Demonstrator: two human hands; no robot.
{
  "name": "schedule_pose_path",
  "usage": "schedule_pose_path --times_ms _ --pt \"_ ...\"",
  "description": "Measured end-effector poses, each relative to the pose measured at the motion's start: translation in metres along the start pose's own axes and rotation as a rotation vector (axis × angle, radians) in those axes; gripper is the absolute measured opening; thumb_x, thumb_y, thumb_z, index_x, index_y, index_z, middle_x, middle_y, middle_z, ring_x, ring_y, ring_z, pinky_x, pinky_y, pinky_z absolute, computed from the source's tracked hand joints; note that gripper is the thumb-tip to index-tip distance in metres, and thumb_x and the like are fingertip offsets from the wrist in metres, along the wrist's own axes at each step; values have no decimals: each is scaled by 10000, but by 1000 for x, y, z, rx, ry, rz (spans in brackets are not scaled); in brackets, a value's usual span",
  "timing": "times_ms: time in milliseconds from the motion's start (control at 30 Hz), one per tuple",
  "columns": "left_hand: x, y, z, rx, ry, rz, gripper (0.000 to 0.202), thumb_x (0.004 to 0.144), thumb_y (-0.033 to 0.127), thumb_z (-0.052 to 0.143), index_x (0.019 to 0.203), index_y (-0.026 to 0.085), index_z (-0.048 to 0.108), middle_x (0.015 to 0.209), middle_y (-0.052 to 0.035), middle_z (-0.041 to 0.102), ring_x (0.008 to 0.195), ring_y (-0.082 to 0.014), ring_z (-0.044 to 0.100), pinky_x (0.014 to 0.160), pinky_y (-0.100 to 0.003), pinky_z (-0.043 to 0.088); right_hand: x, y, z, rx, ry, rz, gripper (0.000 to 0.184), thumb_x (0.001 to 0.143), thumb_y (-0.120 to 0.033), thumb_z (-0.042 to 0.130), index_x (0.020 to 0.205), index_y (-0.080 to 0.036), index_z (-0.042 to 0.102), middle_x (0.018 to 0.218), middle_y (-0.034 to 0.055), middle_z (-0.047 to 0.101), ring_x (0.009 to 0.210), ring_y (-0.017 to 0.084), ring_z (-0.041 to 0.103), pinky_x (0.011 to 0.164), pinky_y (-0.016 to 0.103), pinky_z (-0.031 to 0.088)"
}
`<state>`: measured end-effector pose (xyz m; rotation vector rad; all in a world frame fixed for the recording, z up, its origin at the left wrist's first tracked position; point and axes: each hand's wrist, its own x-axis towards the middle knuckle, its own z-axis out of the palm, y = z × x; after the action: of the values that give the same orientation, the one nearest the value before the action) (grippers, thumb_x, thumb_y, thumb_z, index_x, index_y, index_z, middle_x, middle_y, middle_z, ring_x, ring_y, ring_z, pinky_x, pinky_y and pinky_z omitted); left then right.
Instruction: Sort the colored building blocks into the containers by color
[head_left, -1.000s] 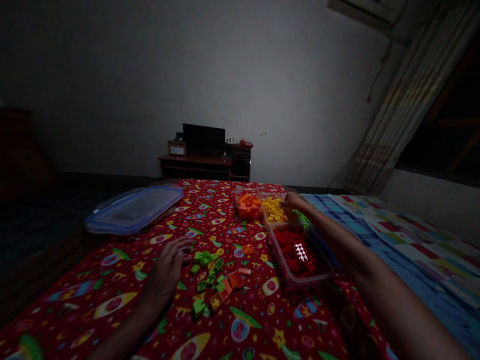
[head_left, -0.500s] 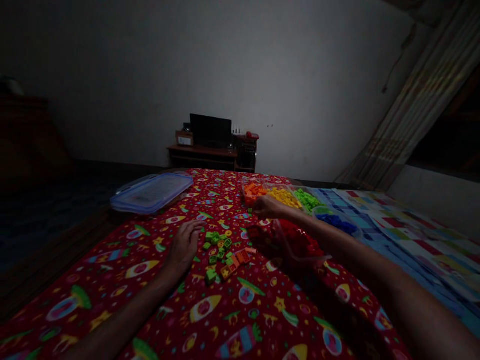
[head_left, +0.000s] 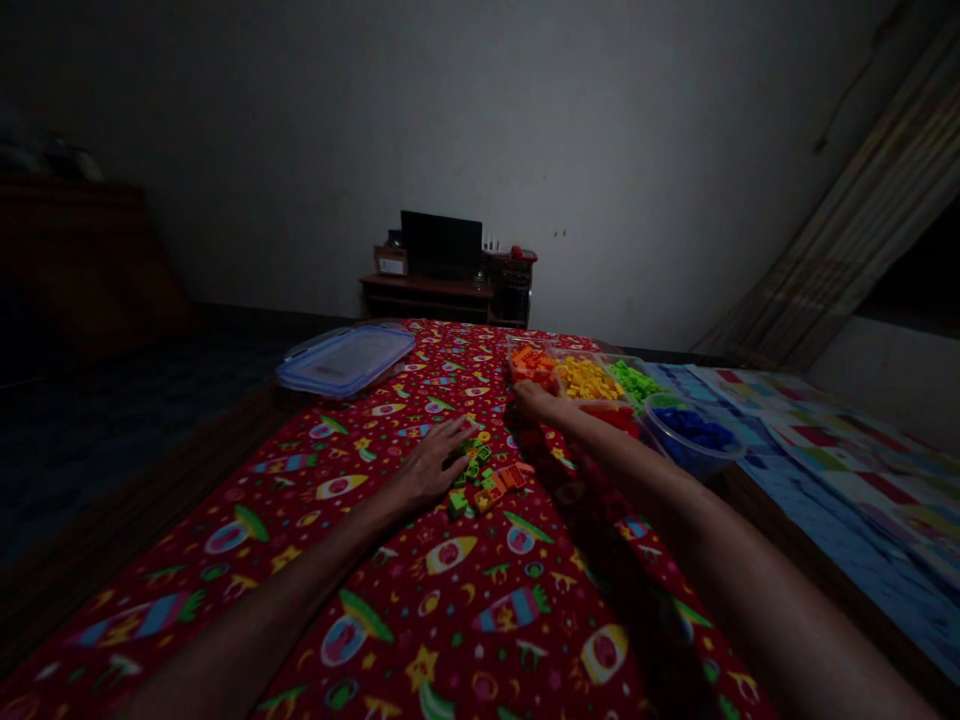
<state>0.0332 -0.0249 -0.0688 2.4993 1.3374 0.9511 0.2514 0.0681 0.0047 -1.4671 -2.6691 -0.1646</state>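
Note:
My left hand [head_left: 433, 466] lies flat with fingers stretched out on the red patterned cloth [head_left: 420, 600], its fingertips touching a small heap of green and orange bricks [head_left: 484, 476]. My right hand [head_left: 534, 399] reaches across to the near edge of the orange-brick tub [head_left: 531, 362]; its fingers are too dark to read. Beside that tub stand tubs of yellow bricks [head_left: 587, 379], green bricks [head_left: 634, 381], blue bricks [head_left: 694, 428] and red bricks [head_left: 616, 417], the red one partly hidden by my right forearm.
A clear blue-rimmed lid [head_left: 346, 358] lies at the cloth's far left. A low wooden stand with a dark screen [head_left: 441, 246] is against the back wall. A checked sheet [head_left: 817, 450] lies to the right. The room is very dark.
My right hand has come back from the yellow tub to the orange tub's near edge. My left hand has slid forward onto the loose bricks. The view has shifted, so everything sits further away.

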Motion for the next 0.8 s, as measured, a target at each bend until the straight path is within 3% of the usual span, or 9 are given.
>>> schedule_pose_path --times_ms 133,300,433,533,633,700,800 --pt "1 4 -1 -59 -11 23 337 878 317 414 1080 184 649 1098 -101 652 1047 -223 581 942 -394 448 -7 -3 -2 16 -47 98 282 893 -165 471 1153 -137 575 1207 152 569 1113 223 537 934 337 435" --pt "-1 10 -15 -33 26 -66 223 829 330 486 872 168 634 910 -81 650 903 -218 599 847 -369 480 -4 -12 1 81 -58 118 290 861 -101 448 1098 -79 615 1115 181 624 1018 210 589 874 273 436" --pt "-4 10 -17 9 12 -65 219 834 336 473 894 176 611 918 -79 640 916 -222 588 880 -388 464 -5 -19 -7 151 -54 143 262 793 -48 482 977 -53 669 970 172 678 871 196 630 736 239 450" --pt "-6 10 -13 21 32 -45 365 841 321 446 1150 156 549 1131 -113 608 1075 -244 543 966 -427 421 -13 -25 -19 240 -53 137 230 726 -56 550 907 -83 690 857 101 698 750 153 632 623 193 431" --pt "-4 9 -7 17 2 18 513 826 252 422 1326 138 431 1346 -131 495 1236 -256 441 1044 -445 358 -26 -38 -24 548 -47 105 205 727 -84 551 878 -98 689 735 38 678 623 101 599 547 160 401" --pt "-1 10 -5 3 -40 54 485 809 200 402 1282 147 494 1320 -120 527 1232 -244 450 1047 -418 364 -35 -49 -22 703 -65 56 175 729 -93 557 844 -105 689 683 11 653 581 81 566 529 151 383" --pt "0 12 -8 -24 -83 49 378 819 190 378 1112 158 614 1137 -110 627 1102 -218 544 982 -368 427 -46 -64 -17 631 -87 -17 143 739 -142 608 847 -123 699 689 1 641 601 78 538 534 155 355"
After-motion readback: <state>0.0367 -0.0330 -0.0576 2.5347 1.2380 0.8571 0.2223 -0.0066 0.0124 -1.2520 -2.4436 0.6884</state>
